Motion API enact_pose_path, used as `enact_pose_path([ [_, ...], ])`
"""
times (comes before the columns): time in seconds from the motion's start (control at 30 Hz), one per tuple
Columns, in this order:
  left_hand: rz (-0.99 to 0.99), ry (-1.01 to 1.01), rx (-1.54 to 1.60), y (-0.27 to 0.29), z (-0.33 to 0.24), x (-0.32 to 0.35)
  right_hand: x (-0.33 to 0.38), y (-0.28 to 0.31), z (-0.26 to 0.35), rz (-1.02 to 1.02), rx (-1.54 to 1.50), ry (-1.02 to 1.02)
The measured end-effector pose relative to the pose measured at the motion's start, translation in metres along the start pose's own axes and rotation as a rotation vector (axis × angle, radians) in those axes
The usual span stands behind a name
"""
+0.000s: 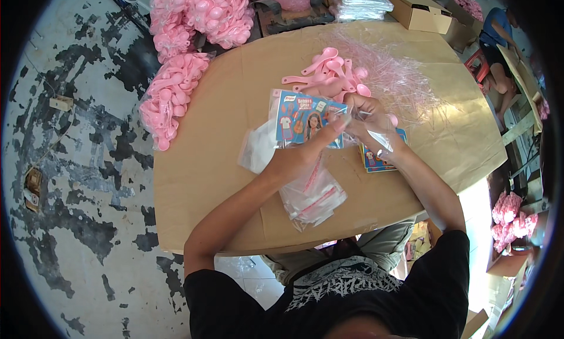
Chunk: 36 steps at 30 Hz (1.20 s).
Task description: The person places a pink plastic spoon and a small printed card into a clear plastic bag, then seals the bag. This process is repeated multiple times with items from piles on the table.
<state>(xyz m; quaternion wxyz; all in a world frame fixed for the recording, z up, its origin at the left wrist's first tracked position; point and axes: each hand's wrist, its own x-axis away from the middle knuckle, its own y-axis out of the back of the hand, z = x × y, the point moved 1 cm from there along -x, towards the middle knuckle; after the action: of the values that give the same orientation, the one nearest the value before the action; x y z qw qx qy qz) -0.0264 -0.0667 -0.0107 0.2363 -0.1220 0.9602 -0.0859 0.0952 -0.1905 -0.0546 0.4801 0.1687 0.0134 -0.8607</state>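
A blue printed card in a clear plastic bag (295, 120) is held up over the table in both hands. My left hand (306, 150) is closed on the bag's lower side, its thumb across the front. At the bag's right end, my right hand (375, 125) pinches the clear film, which partly covers its fingers. Under the right wrist lies a stack of similar cards (376, 162). Flat clear bags with red seal lines (314, 192) are spread below my left hand. Just beyond the hands is a pile of pink plastic scoops (335, 75).
Shredded clear-pink film strands (390, 63) lie behind the right hand on the brown-covered table (205, 180). Bulging bags of pink scoops (202, 13) stand at the far left. A cardboard box (420, 13) and stacked plastic packs (359, 4) sit at the back. Another person (499, 39) sits at far right.
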Motion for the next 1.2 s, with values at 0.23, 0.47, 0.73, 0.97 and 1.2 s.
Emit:
enact_pose_path([
  [0.23, -0.153, -0.059, 0.177, 0.039, -0.027, -0.019, -0.011, 0.029, 0.036, -0.175, -0.165, 0.014],
  [0.47, -0.207, 0.023, 0.090, 0.037, -0.013, -0.018, -0.011, 0.063, 0.014, -0.167, 1.091, -0.262],
  [0.73, -0.247, 0.071, 0.198, 0.041, -0.002, -0.018, -0.009, 0.055, 0.003, -0.176, 1.204, -0.218],
  [0.97, -0.214, 0.107, 0.277, 0.051, -0.001, -0.021, -0.015, 0.060, 0.003, -0.105, 0.829, -0.123],
  [1.2, -0.324, 0.061, 0.393, 0.056, 0.003, -0.022, -0.009, 0.078, 0.039, -0.090, 0.302, -0.053],
])
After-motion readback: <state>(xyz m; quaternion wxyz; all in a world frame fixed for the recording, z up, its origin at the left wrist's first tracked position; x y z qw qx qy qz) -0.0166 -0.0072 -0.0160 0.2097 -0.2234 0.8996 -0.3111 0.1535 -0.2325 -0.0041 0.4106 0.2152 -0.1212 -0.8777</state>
